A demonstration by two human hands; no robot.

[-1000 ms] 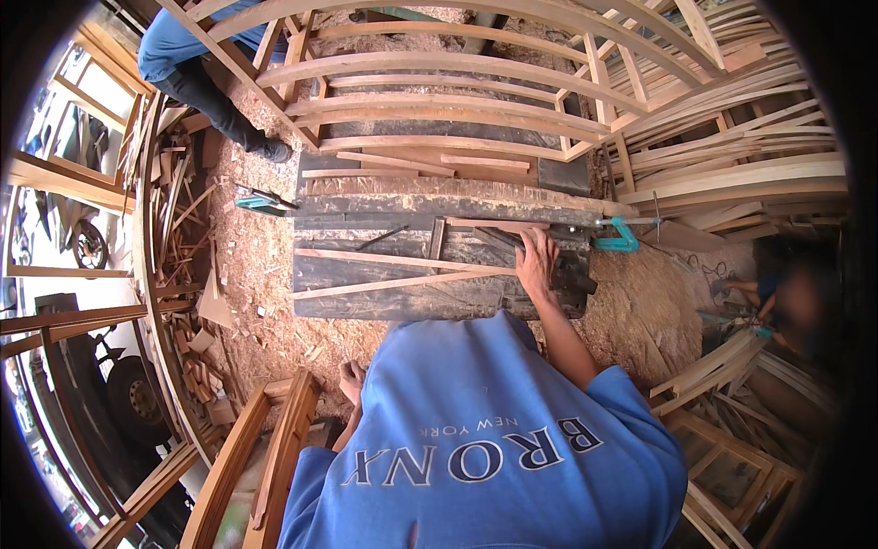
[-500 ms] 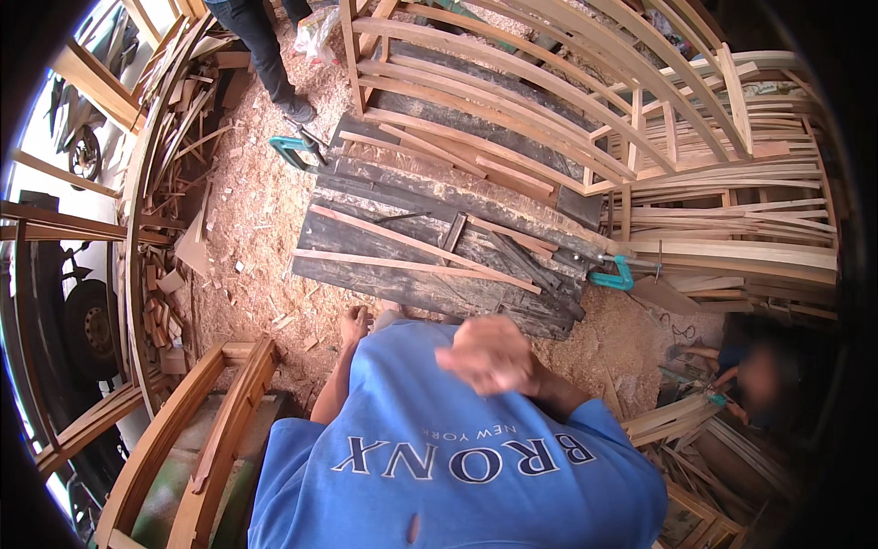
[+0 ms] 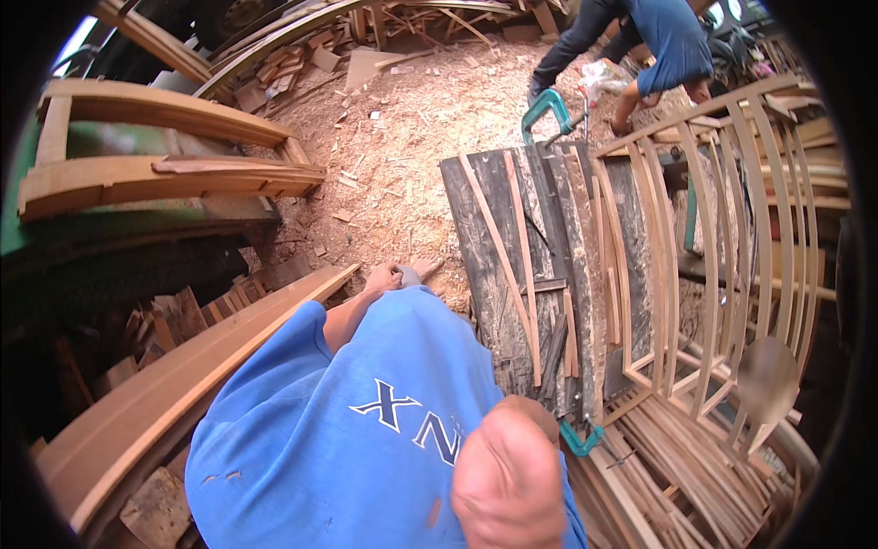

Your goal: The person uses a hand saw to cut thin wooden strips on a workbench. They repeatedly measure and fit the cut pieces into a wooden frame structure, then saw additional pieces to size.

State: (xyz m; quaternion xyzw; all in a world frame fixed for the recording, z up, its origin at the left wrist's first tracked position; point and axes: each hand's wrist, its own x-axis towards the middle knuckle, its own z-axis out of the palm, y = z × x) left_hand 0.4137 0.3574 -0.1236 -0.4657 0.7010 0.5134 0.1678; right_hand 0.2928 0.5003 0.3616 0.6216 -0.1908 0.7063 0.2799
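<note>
My left hand (image 3: 385, 277) hangs low beside my bare foot (image 3: 425, 269), its fingers curled closed with nothing showing in them. Raised in front of my blue shirt (image 3: 338, 448), close to the camera, my right hand (image 3: 509, 480) is folded into a fist; it is slightly smeared and no object shows in it. Neither hand touches the dark plank bench (image 3: 485, 220) to my right. Thin wooden strips (image 3: 495, 233) lie along that bench, with a teal clamp (image 3: 547, 112) at its far end and another teal clamp (image 3: 580, 441) at its near end.
A curved slatted wooden frame (image 3: 704, 265) stands right of the bench. At the far right a person (image 3: 670, 46) bends over. Curved wooden frames (image 3: 165, 188) rest at the left, and a long board (image 3: 183, 393) runs beside me. Shavings cover the floor (image 3: 393, 183).
My view has turned left, so the bench now lies to my right. My right hand appears lower and larger. The far person's bent upper body has come into view.
</note>
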